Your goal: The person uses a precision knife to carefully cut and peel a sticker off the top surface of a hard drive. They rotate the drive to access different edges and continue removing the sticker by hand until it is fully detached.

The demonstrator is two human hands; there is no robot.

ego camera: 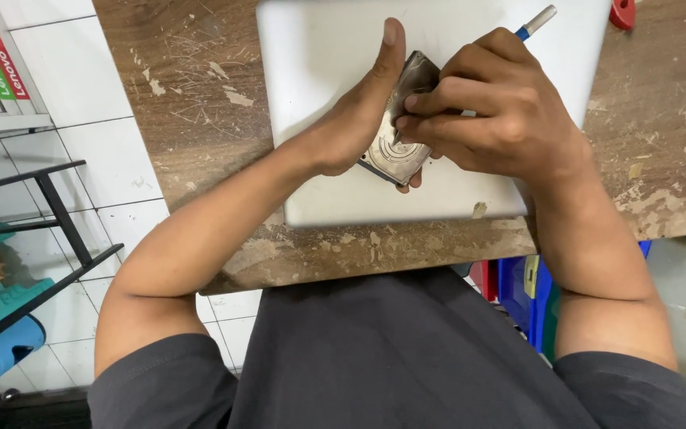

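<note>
While left hand clasps the drive, right hand pinches a screwdriver.

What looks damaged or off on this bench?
The wooden tabletop is badly worn: scratches and pale patches where the surface has flaked off, worst along the front edge. The closed silver laptop serves as a work surface under the hard drive.

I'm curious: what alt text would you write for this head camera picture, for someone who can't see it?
Seen from above, a person's left hand steadies a small metal drive on a closed silver laptop, while the right hand works on it with a blue-handled screwdriver. The laptop lies on a scuffed wooden table.
</note>
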